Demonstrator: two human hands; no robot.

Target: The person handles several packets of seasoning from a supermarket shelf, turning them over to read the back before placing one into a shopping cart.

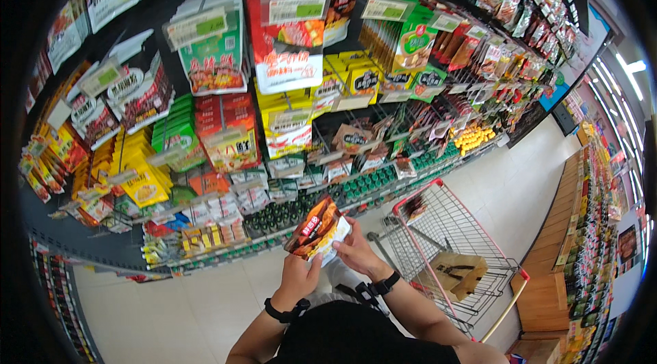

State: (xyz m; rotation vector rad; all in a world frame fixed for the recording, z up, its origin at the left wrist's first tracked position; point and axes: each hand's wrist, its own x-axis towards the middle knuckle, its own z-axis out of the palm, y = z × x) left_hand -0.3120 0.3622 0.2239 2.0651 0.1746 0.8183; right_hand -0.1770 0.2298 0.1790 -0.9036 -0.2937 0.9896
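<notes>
Both hands grip one food packet (317, 230), brown and orange with a white lower part, a red label and printed writing. My left hand (299, 274) pinches its lower left edge with the thumb on the front. On the opposite side my right hand (356, 248) holds the right edge, thumb over the white part. The packet is tilted towards me, in front of the lower shelf. My fingers behind it are mostly hidden. A dark band circles each wrist.
A rack of hanging seasoning packets (290, 40) with price tags spans the front. Green-capped bottles (367, 185) line its lowest shelf. To the right stands a wire shopping cart (451, 230) holding a brown paper bag (451, 274) and a dark packet (414, 208). Wooden shelving (552, 240) with jars stands farther right.
</notes>
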